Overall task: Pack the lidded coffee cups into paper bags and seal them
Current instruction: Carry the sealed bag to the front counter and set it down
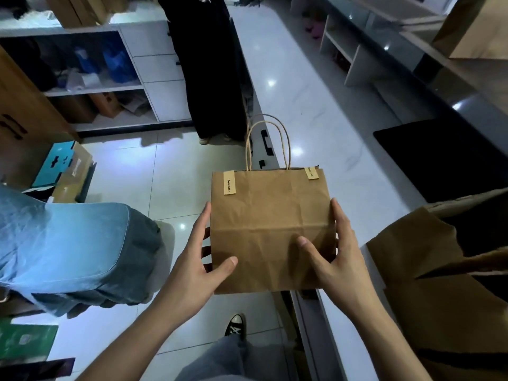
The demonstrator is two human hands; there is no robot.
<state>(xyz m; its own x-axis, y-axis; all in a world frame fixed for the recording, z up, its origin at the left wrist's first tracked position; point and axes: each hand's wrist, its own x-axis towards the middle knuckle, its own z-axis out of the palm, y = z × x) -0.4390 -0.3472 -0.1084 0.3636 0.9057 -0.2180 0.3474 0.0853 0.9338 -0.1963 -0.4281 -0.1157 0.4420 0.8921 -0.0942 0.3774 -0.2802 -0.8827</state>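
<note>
Gripping a sealed kraft paper bag (270, 229) by its two side edges, the left hand (198, 268) and right hand (334, 257) each lay a thumb on the near face with fingers wrapped behind. It hangs partly over the white counter's (343, 160) near edge, partly over the tiled floor (132, 171). Two "Good luck" stickers (229, 182) close its top beside the twisted handles (268, 144). Another open paper bag (428, 270) crowds the right; a black mat (445, 158) lies farther back.

- Paper bag (270, 229): brown kraft, upright, top closed, twisted-paper handles (268, 141) standing up, held over the desk edge.
- Seal stickers: two tan strips, left (229, 182) and right (312, 172), folded over the top edge.
</note>
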